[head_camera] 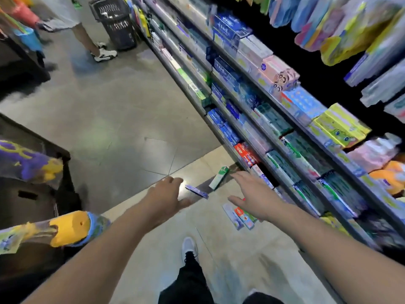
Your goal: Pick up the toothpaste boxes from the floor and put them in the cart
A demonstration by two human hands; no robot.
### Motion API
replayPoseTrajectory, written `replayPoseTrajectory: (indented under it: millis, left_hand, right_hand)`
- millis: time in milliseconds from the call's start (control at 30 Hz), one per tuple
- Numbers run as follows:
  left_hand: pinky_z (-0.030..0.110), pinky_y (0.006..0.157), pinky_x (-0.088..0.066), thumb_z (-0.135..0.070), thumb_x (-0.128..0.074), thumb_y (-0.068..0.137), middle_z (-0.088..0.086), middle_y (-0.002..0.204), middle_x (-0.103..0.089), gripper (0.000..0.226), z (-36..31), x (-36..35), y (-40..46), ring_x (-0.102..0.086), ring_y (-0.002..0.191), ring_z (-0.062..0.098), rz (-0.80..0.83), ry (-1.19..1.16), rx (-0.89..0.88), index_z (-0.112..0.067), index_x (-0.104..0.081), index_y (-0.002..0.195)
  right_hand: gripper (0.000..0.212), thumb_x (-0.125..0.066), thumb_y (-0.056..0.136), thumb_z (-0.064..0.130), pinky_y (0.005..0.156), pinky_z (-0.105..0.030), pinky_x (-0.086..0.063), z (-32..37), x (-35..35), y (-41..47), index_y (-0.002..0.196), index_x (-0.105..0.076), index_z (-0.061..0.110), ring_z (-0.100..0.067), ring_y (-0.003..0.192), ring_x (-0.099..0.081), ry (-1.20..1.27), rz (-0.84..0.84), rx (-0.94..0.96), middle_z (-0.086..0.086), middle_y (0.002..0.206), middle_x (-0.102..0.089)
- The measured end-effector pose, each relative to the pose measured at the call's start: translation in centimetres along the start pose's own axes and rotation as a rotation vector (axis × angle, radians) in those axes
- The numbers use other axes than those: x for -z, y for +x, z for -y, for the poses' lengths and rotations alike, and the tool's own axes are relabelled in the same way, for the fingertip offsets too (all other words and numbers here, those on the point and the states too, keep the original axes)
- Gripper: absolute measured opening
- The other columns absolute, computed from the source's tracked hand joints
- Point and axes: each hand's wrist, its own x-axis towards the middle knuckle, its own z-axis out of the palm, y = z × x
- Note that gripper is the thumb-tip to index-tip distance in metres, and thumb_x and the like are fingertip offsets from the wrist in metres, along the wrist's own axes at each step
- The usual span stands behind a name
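Observation:
Several toothpaste boxes lie on the tiled floor by the shelf foot. A green-and-white box (218, 177) lies farthest, a purple box (196, 191) sits between my hands, and a red-and-blue box (243, 216) with a pale blue box (232, 216) beside it lies partly under my right hand. My left hand (166, 195) is stretched out above the floor, fingers relaxed, holding nothing. My right hand (256, 194) reaches forward with straight fingers, empty, above the boxes. The cart is not clearly in view; a dark bin-like shape (32, 194) stands at the left.
Store shelves (274, 132) packed with toothpaste boxes run along the right. A person's legs (94, 44) and a black shopping basket (116, 23) are at the far end of the aisle. My own foot (189, 249) stands on the floor below. Packaged goods (65, 229) hang at the left.

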Motion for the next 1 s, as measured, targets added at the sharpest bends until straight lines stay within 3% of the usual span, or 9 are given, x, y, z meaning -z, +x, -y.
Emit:
replayPoseTrajectory:
  millis: [267, 367, 433, 533, 700, 833, 1000]
  left_hand:
    - [0.040, 0.095, -0.043, -0.058, -0.052, 0.092, 0.007, 0.143, -0.044, 0.068, 1.6, -1.3, 14.7, -0.049, 0.125, 0.029, 0.059, 0.142, -0.174, -0.017, -0.038, 0.145]
    - [0.042, 0.101, -0.044, -0.073, -0.030, 0.076, 0.004, 0.143, -0.045, 0.089, 1.4, -4.3, 18.4, -0.048, 0.126, 0.028, 0.063, 0.205, -0.237, -0.019, -0.039, 0.145]
    - [0.043, 0.102, -0.043, -0.074, -0.032, 0.075, 0.002, 0.142, -0.047, 0.088, 3.2, -12.4, 25.7, -0.049, 0.125, 0.026, 0.110, 0.225, -0.236, -0.020, -0.039, 0.146]
    - [0.042, 0.101, -0.044, -0.061, -0.052, 0.088, 0.003, 0.142, -0.046, 0.073, 4.1, -16.2, 29.0, -0.049, 0.124, 0.026, 0.113, 0.298, -0.283, -0.020, -0.036, 0.147]
    - [0.040, 0.101, -0.040, -0.061, -0.051, 0.090, 0.003, 0.146, -0.041, 0.074, 8.3, -30.6, 40.8, -0.045, 0.127, 0.025, 0.197, 0.379, -0.330, -0.022, -0.029, 0.149]
    - [0.039, 0.103, -0.037, -0.058, -0.054, 0.090, 0.001, 0.150, -0.037, 0.073, 10.7, -39.1, 48.5, -0.041, 0.132, 0.024, 0.168, 0.409, -0.349, -0.023, -0.029, 0.149]
    - [0.040, 0.104, -0.037, -0.059, -0.057, 0.086, 0.001, 0.147, -0.040, 0.076, 12.8, -48.1, 55.6, -0.041, 0.132, 0.025, 0.199, 0.398, -0.373, -0.023, -0.033, 0.149]
  right_hand:
    - [0.065, -0.060, 0.092, 0.046, 0.110, -0.038, -0.035, -5.8, -4.8, 6.7, 0.145, -0.039, 0.016, -0.022, 0.134, -0.041, 0.095, -0.106, -0.206, -0.002, 0.144, -0.044]
    - [0.058, -0.067, 0.088, 0.043, 0.106, -0.036, -0.039, -8.0, -8.5, 7.4, 0.137, -0.050, 0.015, -0.023, 0.124, -0.051, 0.178, -0.068, -0.261, -0.003, 0.133, -0.053]
    - [0.058, -0.070, 0.086, 0.044, 0.105, -0.034, -0.041, -12.8, -17.7, 11.3, 0.134, -0.053, 0.017, -0.021, 0.121, -0.052, 0.202, -0.065, -0.309, -0.001, 0.130, -0.055]
    - [0.056, -0.069, 0.087, 0.045, 0.102, -0.031, -0.040, -15.2, -22.0, 13.0, 0.134, -0.052, 0.019, -0.019, 0.121, -0.052, 0.183, -0.038, -0.371, 0.001, 0.127, -0.056]
    - [0.060, -0.064, 0.091, 0.035, 0.109, -0.028, -0.030, -20.9, -39.0, 20.5, 0.144, -0.042, 0.020, -0.019, 0.135, -0.042, 0.197, 0.045, -0.394, -0.002, 0.144, -0.046]
    - [0.059, -0.067, 0.090, 0.033, 0.109, -0.028, -0.028, -24.5, -49.6, 25.1, 0.142, -0.045, 0.016, -0.023, 0.135, -0.041, 0.231, 0.041, -0.396, -0.004, 0.143, -0.046]
    - [0.086, -0.075, 0.080, 0.044, 0.113, -0.029, -0.024, -28.7, -61.0, 28.0, 0.149, -0.034, 0.015, -0.025, 0.138, -0.037, 0.168, 0.092, -0.453, -0.008, 0.145, -0.041]
